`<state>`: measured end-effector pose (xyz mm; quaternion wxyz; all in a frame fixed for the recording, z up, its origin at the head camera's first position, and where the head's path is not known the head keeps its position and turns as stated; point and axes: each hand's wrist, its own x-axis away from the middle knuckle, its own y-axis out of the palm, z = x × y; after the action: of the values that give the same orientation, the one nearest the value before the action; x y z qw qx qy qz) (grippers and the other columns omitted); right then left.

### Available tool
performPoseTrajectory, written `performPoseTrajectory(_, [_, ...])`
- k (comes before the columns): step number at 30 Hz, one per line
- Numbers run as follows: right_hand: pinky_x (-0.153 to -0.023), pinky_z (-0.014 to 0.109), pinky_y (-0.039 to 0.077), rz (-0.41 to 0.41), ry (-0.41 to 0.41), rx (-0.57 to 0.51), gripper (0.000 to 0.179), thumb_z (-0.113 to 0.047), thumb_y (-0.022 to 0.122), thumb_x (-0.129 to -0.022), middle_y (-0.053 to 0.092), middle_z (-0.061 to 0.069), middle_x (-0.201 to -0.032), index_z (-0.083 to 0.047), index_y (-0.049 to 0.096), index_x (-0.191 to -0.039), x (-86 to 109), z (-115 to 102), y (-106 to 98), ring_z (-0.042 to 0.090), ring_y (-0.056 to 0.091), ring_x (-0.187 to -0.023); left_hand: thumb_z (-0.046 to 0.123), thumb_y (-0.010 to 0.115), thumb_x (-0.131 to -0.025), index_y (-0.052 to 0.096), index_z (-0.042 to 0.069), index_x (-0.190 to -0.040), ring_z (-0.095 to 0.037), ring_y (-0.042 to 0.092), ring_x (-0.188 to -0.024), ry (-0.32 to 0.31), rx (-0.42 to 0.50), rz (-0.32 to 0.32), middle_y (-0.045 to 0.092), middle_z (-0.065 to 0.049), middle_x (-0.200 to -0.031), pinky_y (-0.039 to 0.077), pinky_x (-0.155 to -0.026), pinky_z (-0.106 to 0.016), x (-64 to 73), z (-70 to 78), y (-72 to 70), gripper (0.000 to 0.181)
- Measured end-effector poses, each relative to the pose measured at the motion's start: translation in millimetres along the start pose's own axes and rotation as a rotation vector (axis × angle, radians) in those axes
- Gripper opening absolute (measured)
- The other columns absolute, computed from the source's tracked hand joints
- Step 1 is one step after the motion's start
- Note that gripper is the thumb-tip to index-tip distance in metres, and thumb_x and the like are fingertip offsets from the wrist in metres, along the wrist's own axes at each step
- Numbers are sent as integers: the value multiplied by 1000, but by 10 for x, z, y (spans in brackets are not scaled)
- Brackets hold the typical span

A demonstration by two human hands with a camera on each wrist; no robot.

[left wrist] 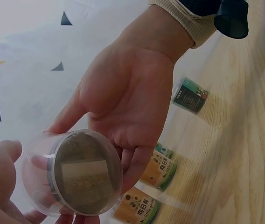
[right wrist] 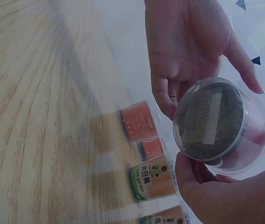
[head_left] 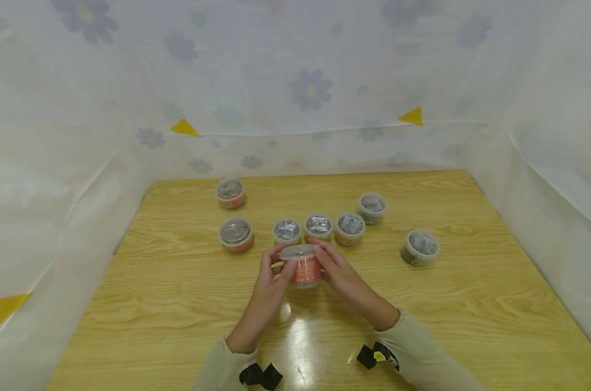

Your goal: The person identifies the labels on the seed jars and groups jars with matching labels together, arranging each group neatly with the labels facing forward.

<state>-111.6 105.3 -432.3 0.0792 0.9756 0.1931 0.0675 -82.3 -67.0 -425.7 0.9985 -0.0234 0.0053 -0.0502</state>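
Both hands hold a round clear plastic tub [head_left: 305,270] with a red label, raised above the middle of the table. My left hand [head_left: 270,279] grips its left side, the thumb across the front. From the right, my right hand [head_left: 341,277] grips the other side, fingers near the rim of the pale lid [head_left: 297,251]. In the wrist views, dark brown contents and a pale flat packet show through a clear round end of the tub [left wrist: 86,175] [right wrist: 210,122]. Whether the lid is loose cannot be told.
Two red-labelled tubs [head_left: 235,233] [head_left: 231,193] stand at left. Behind the hands is a row of orange-labelled tubs [head_left: 349,228]. A green tub [head_left: 372,207] and a dark tub [head_left: 420,247] stand at right. Pale curtains [head_left: 295,146] enclose the wooden table [head_left: 178,304].
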Motion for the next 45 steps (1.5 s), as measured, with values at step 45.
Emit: performPoseTrajectory(45, [-96, 37, 39, 14, 30, -107, 51, -26, 46, -99, 38, 16, -138, -4, 31, -142, -12, 39, 6, 25, 41, -122, 33, 50, -97, 30, 4, -138, -24, 48, -108, -93, 97, 26, 36, -13, -133, 42, -87, -30, -51, -83, -20, 54])
